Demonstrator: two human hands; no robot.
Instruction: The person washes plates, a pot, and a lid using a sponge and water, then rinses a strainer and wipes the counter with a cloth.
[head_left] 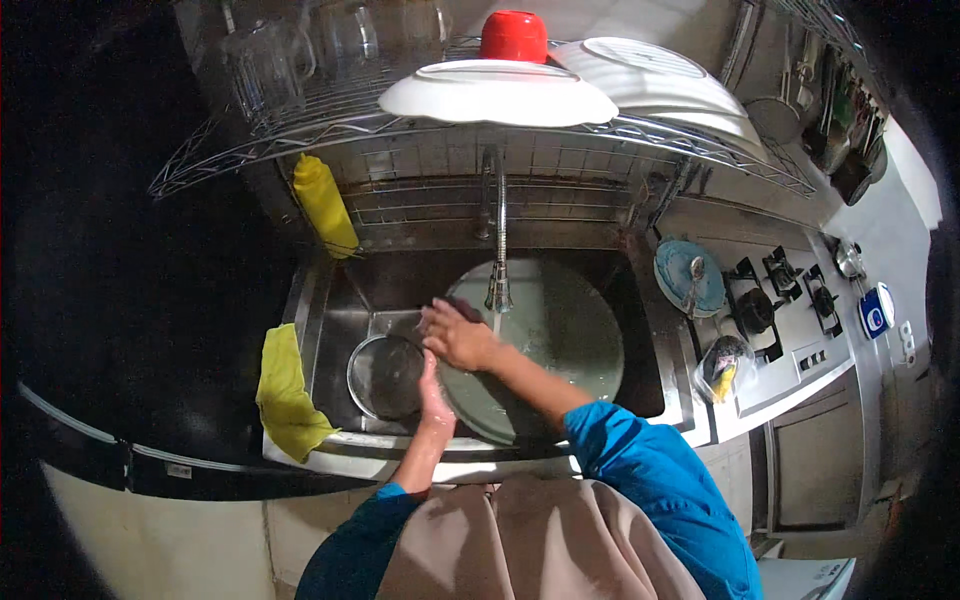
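Green disc [560, 330] lies, edge near left hand [434, 403] and right hand [460, 339], fingers' hold unclear.

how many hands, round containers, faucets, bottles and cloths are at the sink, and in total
Hands: 2 (left hand, right hand)
Round containers: 2 (large green basin, small grey bowl)
Faucet: 1
Yellow bottle: 1
Yellow cloth: 1
Total: 7
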